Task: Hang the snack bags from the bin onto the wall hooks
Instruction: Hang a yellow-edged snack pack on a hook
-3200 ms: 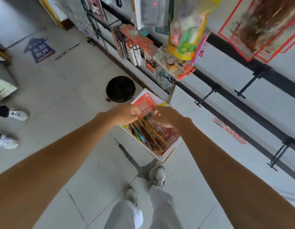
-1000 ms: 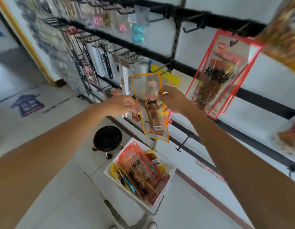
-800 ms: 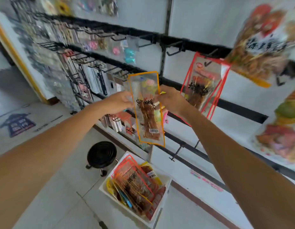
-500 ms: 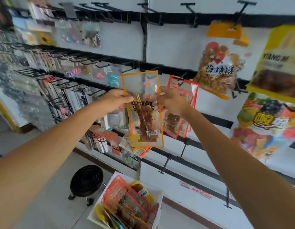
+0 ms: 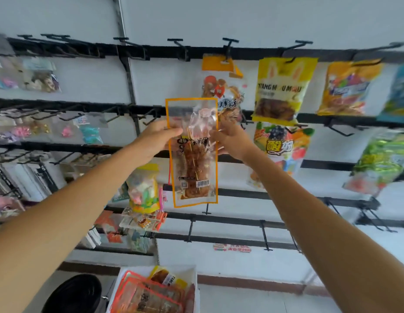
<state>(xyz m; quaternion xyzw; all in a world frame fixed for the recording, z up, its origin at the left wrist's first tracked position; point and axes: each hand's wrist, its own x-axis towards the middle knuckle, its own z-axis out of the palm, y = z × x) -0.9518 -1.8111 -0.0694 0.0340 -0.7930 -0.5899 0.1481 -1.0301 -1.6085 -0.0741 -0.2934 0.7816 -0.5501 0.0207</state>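
Note:
I hold a clear snack bag with an orange border (image 5: 193, 168) upright in front of the wall rack, brown skewered snack inside. My left hand (image 5: 155, 137) pinches its left edge and my right hand (image 5: 230, 137) pinches its right edge, both near the upper half. The bag's top reaches the black rail (image 5: 309, 117) in the middle of the wall. Bare black hooks (image 5: 178, 45) stick out from the top rail. The white bin (image 5: 196, 288) stands on the floor below, holding several more red- and orange-edged bags (image 5: 149, 297).
Hung snack bags fill the right side: a yellow one (image 5: 280, 91), an orange-topped one (image 5: 221, 80), a fruit-printed one (image 5: 280, 143). Small goods hang at the left. A black round stool (image 5: 74, 294) stands left of the bin. Lower hooks (image 5: 264, 236) are bare.
Both hands took the orange-bordered bag out of the bin and raised it to the rack. My view tilted up from the floor to the wall hooks.

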